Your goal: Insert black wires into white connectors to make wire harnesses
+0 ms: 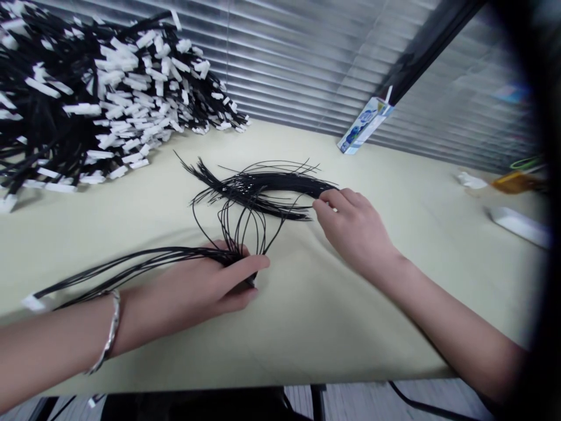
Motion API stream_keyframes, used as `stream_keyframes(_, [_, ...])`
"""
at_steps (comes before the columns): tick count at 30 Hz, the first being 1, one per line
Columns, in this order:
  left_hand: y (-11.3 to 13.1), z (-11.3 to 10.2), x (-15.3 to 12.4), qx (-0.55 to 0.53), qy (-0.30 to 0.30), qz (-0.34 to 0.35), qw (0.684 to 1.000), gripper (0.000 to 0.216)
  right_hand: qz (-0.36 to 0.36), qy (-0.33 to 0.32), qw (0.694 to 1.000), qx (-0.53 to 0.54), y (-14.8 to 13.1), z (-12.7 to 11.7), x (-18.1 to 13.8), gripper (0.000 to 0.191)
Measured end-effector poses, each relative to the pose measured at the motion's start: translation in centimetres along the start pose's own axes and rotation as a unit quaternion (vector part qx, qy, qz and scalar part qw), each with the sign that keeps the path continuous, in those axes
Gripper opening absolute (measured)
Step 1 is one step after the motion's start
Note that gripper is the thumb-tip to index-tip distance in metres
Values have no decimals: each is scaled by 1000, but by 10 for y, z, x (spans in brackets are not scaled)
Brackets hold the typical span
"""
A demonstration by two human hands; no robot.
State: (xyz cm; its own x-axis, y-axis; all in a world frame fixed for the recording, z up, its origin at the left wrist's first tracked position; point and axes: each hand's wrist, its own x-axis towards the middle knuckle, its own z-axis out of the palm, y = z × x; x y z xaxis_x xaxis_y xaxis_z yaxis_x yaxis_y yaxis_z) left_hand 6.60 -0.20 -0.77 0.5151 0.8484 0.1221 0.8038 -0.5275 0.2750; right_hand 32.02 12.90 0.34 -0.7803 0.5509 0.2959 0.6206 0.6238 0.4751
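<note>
My left hand (223,278) is closed around a bundle of black wires (166,252), thumb on top. One end of the bundle trails left over the forearm to a white connector (34,302); other strands loop up from the grip toward the table's middle. There, a loose pile of thin black wires (284,184) lies in crossing strands. At the right end of that pile, my right hand (350,225) has its thumb and fingertips pinched together on black wires. How many strands it grips cannot be made out.
A large heap of black cables with white connectors (131,99) covers the table's back left. A blue-and-white drink carton (364,126) with a straw leans by the window blinds (280,64). At the right lie a blurred white object (519,225) and an orange item (517,182).
</note>
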Motion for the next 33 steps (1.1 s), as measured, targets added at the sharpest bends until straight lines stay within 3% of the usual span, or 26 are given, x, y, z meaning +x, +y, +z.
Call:
stream_keyframes(4, [-3, 5, -2, 15, 11, 9, 1000, 37, -17, -39, 999, 5, -4, 0, -1, 20])
stream_keyframes(8, [-6, 10, -3, 25, 40, 20, 999, 37, -5, -30, 999, -34, -6, -2, 0, 28])
stream_keyframes(11, [-5, 10, -2, 21, 41, 24, 999, 36, 2, -29, 998, -56, -6, -4, 1, 22])
stream_keyframes(15, [-5, 9, -2, 20, 37, 19, 999, 36, 18, -37, 994, 100, -8, -13, 1, 18])
stream_keyframes(17, [-5, 9, -2, 21, 33, 13, 999, 37, 38, -71, 964, 255, -11, -24, 1, 15])
stream_keyframes(19, [-6, 9, -2, 18, 22, 3, 1000, 37, 66, -150, 884, 438, -15, -36, 1, 11])
stream_keyframes(20, [-6, 9, -2, 15, 15, -2, 1000, 38, 78, -201, 818, 533, -19, -42, 1, 9])
stream_keyframes(22, [-6, 9, -2, 7, 3, -8, 1000, 38, 101, -286, 645, 701, -28, -48, 1, 6])
stream_keyframes(24, [-5, 8, -2, -3, -2, -13, 1000, 38, 116, -321, 468, 815, -41, -47, 0, 6])
stream_keyframes(25, [-5, 8, -2, -8, -6, -16, 1000, 38, 120, -318, 405, 849, -48, -45, 0, 6])
stream_keyframes(26, [-5, 7, -3, -13, -13, -19, 1000, 38, 125, -305, 366, 870, -55, -42, 0, 8])
stream_keyframes(27, [-5, 7, -4, -19, -22, -23, 999, 39, 130, -285, 350, 883, -62, -40, -1, 9])
stream_keyframes(28, [-5, 7, -4, -26, -34, -30, 999, 39, 135, -261, 359, 886, -67, -37, -1, 11])
stream_keyframes(29, [-5, 6, -5, -33, -46, -40, 998, 39, 141, -232, 390, 880, -72, -35, -2, 11])
stream_keyframes(33, [-4, 4, -4, -46, -42, -70, 996, 44, 134, -106, 601, 781, -79, -35, -7, 9])
